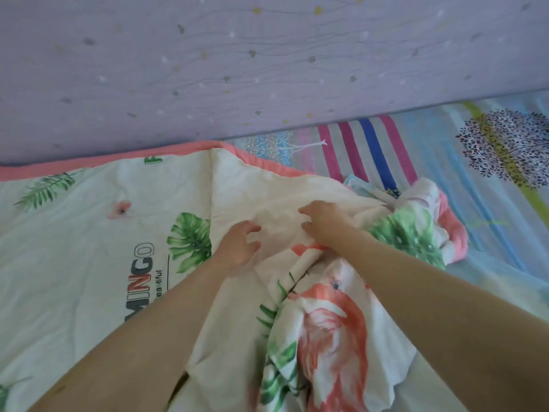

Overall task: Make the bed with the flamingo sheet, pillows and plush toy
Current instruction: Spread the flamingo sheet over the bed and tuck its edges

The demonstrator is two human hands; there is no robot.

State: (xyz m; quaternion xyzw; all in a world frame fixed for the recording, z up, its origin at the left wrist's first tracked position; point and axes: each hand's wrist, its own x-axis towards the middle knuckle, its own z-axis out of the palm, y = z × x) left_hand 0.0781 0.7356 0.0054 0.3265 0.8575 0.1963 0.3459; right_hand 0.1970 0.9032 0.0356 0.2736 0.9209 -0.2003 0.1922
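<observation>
Lilac speckled wall [267,55] | blue striped bedcover [502,233] | white flamingo sheet [74,257] rumpled | our left hand [237,248], right hand [325,223] rest unclenched

Your left hand [237,248] and right hand [323,224] both rest on the pale turned-over flap of the flamingo sheet [89,263]. Their fingers are loosely bent, and the two hands are near each other. To your left the sheet is spread flat, printed with green leaves and lettering, its pink border running along the lilac wall [267,55]. Under your right arm it is bunched, a big pink flamingo facing up. Beyond the bunch, on your right, the striped bedsheet [445,173] with tree prints lies uncovered.
</observation>
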